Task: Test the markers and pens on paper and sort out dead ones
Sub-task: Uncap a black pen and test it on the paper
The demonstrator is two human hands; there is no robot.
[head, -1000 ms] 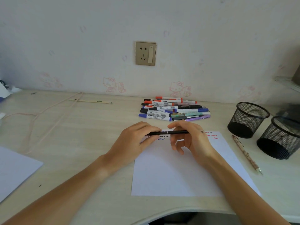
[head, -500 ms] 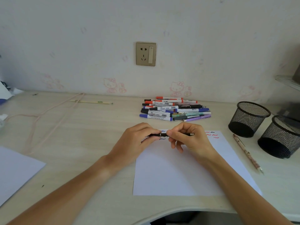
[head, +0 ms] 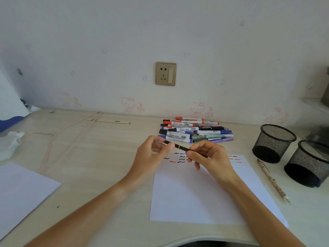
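Both hands are pinching the black pen (head: 185,148): left hand (head: 153,154) gripping the cap end, right hand (head: 211,157) the barrel; pull straight apart.

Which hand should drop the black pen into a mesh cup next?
Probably the right hand: it grips the black pen by its barrel and is nearer the mesh cups. The left hand pinches only the far end.

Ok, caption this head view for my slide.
Both hands, left and right, hold a black pen above scribble-marked paper.
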